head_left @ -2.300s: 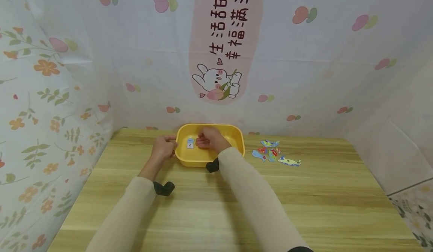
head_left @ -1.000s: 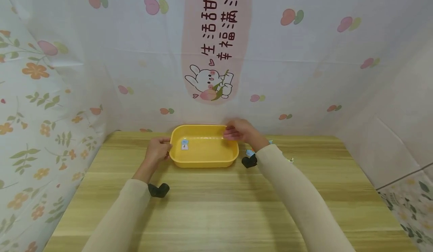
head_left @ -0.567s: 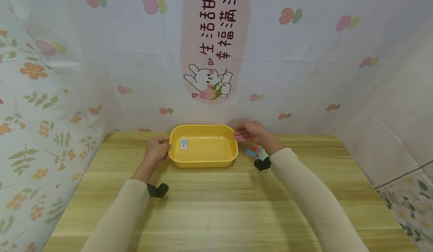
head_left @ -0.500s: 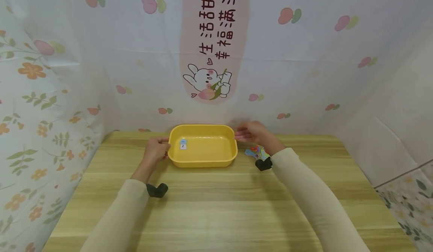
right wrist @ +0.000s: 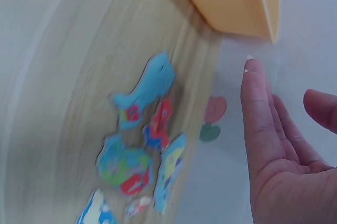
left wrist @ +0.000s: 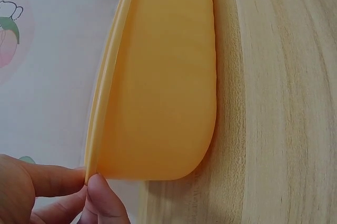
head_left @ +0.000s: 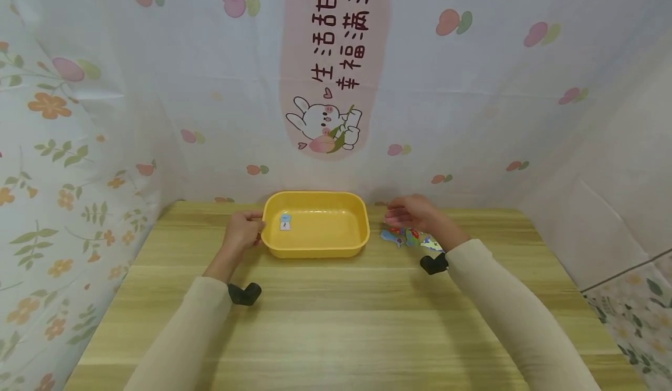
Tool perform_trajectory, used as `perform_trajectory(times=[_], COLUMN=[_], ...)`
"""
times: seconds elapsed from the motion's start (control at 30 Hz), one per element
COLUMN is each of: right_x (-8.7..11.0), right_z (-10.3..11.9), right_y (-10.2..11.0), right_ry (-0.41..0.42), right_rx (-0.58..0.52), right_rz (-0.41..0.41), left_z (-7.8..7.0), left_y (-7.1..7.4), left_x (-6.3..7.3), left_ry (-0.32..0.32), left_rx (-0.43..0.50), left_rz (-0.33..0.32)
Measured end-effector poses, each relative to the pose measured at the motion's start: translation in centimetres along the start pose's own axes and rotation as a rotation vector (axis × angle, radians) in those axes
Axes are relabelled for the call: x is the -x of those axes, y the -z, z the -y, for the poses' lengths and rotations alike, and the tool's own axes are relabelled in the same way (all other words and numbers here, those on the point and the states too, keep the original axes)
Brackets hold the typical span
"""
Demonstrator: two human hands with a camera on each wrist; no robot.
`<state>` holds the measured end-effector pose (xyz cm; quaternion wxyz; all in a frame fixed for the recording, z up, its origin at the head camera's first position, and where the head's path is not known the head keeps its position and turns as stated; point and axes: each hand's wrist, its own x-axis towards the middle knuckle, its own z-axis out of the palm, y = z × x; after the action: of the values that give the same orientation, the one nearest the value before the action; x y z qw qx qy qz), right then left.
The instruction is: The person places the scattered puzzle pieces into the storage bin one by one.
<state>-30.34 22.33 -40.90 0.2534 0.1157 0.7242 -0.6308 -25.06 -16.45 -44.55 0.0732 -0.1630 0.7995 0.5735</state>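
Note:
A yellow plastic tray (head_left: 325,232) stands on the wooden table near the back wall. My left hand (head_left: 243,231) pinches its left rim between thumb and fingers, seen close up in the left wrist view. A small light-blue and white label (head_left: 285,222) lies inside at the left. My right hand (head_left: 417,213) hovers to the right of the tray, holding nothing; its fingers are fairly straight in the right wrist view. Close by are flat, colourful sea-animal cut-outs: a blue fish-like one (right wrist: 150,81), a green one with red (right wrist: 124,166) and a red one (right wrist: 159,124).
More cut-outs, such as a pale yellow and blue one (head_left: 433,244), lie partly hidden by the right arm. A printed white cloth (head_left: 210,87) hangs right behind the tray. Wooden table (head_left: 325,321) extends in front of it.
My right hand has moved from over the tray's inside, across its right edge, to beside the cut-outs. My left hand keeps its hold on the rim. The head view has shifted slightly.

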Motion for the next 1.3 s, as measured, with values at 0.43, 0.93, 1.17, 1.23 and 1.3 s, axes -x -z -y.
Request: perform_trajectory(times=[0.43,0.93,1.17,1.23,1.3], right_x=[0.7,1.2,1.0,0.8,0.6], right_z=[-2.1,-3.6,-4.2,-4.4,-4.6], right_y=[3.7,5.5,6.0,6.1,6.0], right_ry=[-0.006,-0.076,-0.094,-0.101,-0.102], right_rx=[0.080,0.110,0.182,0.196,0.215], right_rz=[-0.010,-0.043,-0.074,-0.088,-0.101], left_z=[-0.1,-0.4,-0.3,-0.3,-0.3], left_y=[0.0,0.0,-0.2,-0.2,-0.1], left_x=[-0.1,0.1,0.2,0.2,0.2], left_ry=[0.022,0.028,0.020,0.018,0.016], left_rx=[0.011,0.008,-0.001,-0.004,-0.007], left_rz=[0.004,0.007,0.009,0.008,0.009])
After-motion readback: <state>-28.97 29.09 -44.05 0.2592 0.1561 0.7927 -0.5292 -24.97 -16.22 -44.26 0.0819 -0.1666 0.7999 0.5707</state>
